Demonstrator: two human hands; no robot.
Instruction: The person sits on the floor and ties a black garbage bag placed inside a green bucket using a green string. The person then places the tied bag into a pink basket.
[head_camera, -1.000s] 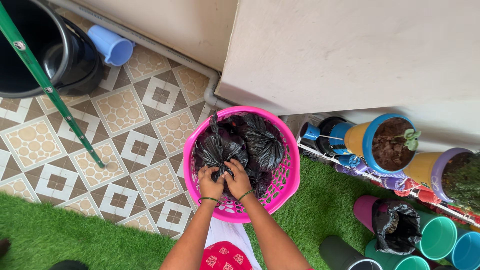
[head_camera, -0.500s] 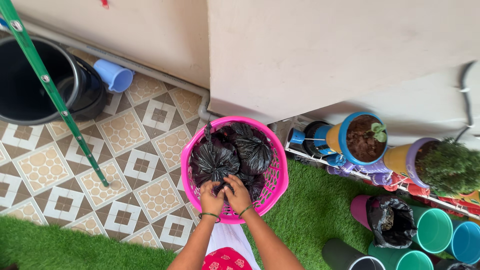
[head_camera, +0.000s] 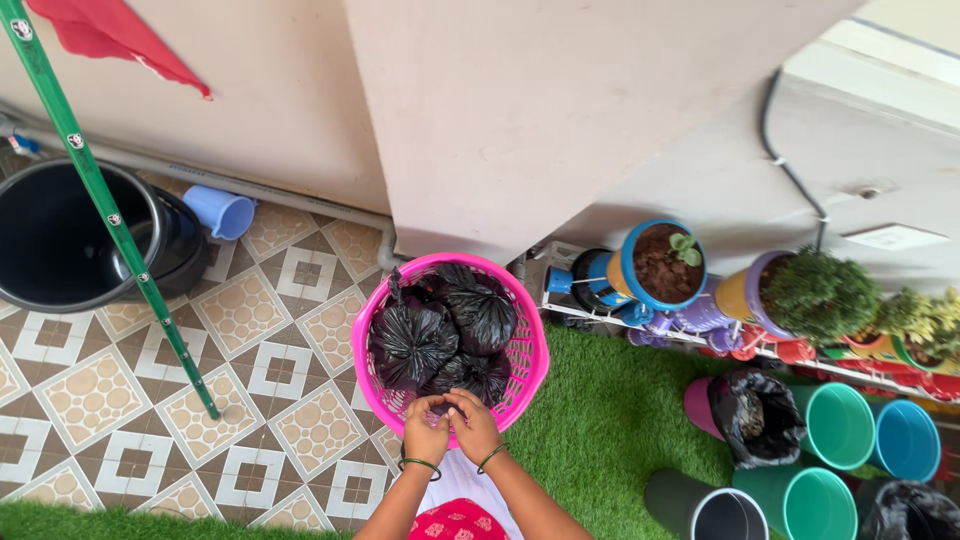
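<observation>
Hands together at the near rim of the pink basket (head_camera: 530, 352), fingertips meeting over a small dark bit hard to make out. Left hand (head_camera: 425, 435) curled, thumb and fingers pinched inward; right hand (head_camera: 475, 425) the same, touching the left, green bangle on each wrist. Just beyond the hands, inside the basket, three knotted black bags (head_camera: 440, 335) packed tight against each other. Basket resting half on patterned tile floor (head_camera: 250, 370), half on green artificial turf (head_camera: 600, 420). Left of the basket, a green pole (head_camera: 110, 215) slanting down to the tiles, and farther left a big black tub (head_camera: 60, 235) with a light blue mug (head_camera: 220, 212) tipped beside it. Right of the basket, a rack of painted pots (head_camera: 655, 265) with plants against the wall. Nearer on the right, empty green pots (head_camera: 835, 425) on the turf, one pink pot lined with a black bag (head_camera: 755, 415).
</observation>
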